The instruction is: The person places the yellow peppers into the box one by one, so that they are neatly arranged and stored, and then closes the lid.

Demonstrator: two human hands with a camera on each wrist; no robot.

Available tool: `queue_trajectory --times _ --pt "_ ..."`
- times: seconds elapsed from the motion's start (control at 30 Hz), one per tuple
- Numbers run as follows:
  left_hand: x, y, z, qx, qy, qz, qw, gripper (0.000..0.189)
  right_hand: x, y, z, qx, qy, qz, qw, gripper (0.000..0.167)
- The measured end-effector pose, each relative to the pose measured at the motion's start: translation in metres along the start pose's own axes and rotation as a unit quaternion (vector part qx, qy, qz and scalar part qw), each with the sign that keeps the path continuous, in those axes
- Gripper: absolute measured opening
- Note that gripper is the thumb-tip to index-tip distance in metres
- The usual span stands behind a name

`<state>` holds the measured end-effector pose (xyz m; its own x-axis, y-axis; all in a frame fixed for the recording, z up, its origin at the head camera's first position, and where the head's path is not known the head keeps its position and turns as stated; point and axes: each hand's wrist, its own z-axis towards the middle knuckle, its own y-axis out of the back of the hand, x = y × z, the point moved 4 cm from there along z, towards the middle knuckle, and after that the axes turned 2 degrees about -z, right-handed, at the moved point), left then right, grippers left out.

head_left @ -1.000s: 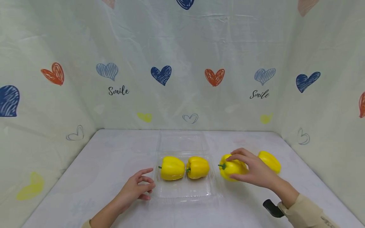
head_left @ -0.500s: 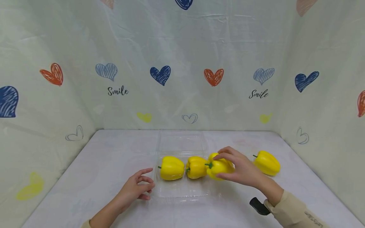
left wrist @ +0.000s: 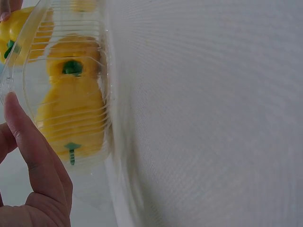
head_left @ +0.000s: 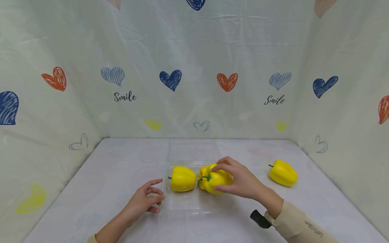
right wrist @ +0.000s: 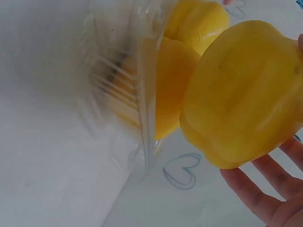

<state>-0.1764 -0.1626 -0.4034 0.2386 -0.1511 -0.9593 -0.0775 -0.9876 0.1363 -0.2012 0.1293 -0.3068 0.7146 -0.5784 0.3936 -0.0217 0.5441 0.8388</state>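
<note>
The right hand's (head_left: 243,179) fingers gripped a yellow bell pepper (head_left: 216,184) above the right half of a clear plastic clamshell box (head_left: 194,205), which lay mid-counter (head_left: 121,165), its lid (head_left: 193,151) folded back toward the far edge. Inside sat a left bell pepper (head_left: 183,179) and a middle bell pepper (head_left: 204,171), the latter partly hidden behind the held one. A lone bell pepper (head_left: 283,172) rested near the counter's right edge. The left hand (head_left: 143,202), fingers relaxed and apart, had a fingertip at the box's left rim.
</note>
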Motion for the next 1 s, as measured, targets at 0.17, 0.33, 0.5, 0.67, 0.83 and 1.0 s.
queue_trajectory --times 0.17,0.33,0.5,0.67,0.83,1.0 --pt "0.001 0.0 0.002 -0.003 0.002 0.001 1.0 0.06 0.012 -0.009 0.008 0.002 0.012 0.012 0.9999 0.039" --pt "0.001 -0.001 0.003 -0.003 0.003 -0.001 1.0 0.061 0.022 -0.019 0.014 0.003 0.022 0.026 0.9994 0.039" --pt "0.0 -0.001 0.003 -0.003 0.005 -0.001 1.0 0.061 0.032 -0.03 0.02 0.004 0.035 0.033 0.9988 0.039" --pt "-0.001 -0.002 0.004 -0.007 0.009 0.002 0.9999 0.061 0.041 -0.04 0.026 0.01 0.039 0.036 0.9985 0.039" --pt "-0.001 -0.001 0.004 -0.003 0.004 0.003 1.0 0.061 0.052 -0.052 0.031 0.03 0.042 0.028 0.9983 0.039" --pt "0.001 -0.002 0.005 0.01 -0.002 -0.001 0.9999 0.063 0.055 -0.067 0.033 0.066 0.011 0.014 0.9977 0.039"
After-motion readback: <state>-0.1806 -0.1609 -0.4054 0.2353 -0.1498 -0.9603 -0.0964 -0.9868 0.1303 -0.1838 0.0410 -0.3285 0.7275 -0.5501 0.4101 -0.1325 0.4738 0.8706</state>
